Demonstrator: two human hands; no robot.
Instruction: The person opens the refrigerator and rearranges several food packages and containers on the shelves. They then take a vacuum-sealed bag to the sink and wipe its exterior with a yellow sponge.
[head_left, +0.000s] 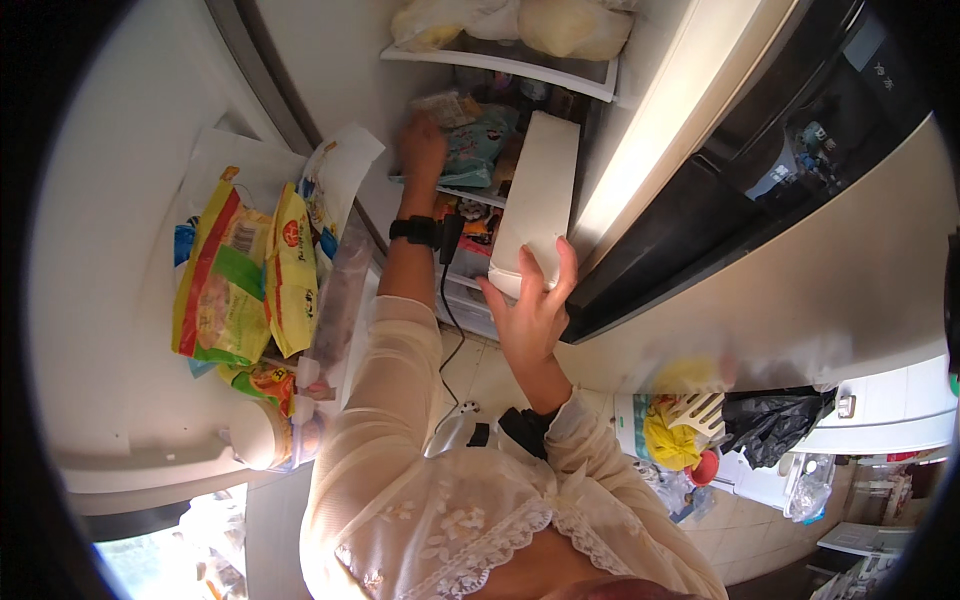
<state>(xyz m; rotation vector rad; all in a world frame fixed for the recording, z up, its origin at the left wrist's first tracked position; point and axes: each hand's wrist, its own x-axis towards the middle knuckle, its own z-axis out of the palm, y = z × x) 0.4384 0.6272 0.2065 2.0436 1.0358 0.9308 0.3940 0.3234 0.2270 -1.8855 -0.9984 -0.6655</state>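
Observation:
Before me is an opened refrigerator. My right hand (529, 307) grips the near end of a long white box (541, 187), with the thumb on its left side and the fingers on its top. The box points into the compartment beside a teal printed bag (480, 146). My left hand (422, 146) reaches inside at the teal bag's left end, close to a clear-wrapped package (448, 109); its fingertips are hard to see, so its grasp is unclear. A black band with a device and a cable is on the left wrist.
The open door at left bears yellow food bags (225, 292) and a white-lidded jar (259, 435). Above the compartment, a shelf (502, 67) holds bagged food. A closed dark and metallic door panel (750, 255) is at right. Black and yellow plastic bags (671, 435) hang beyond it.

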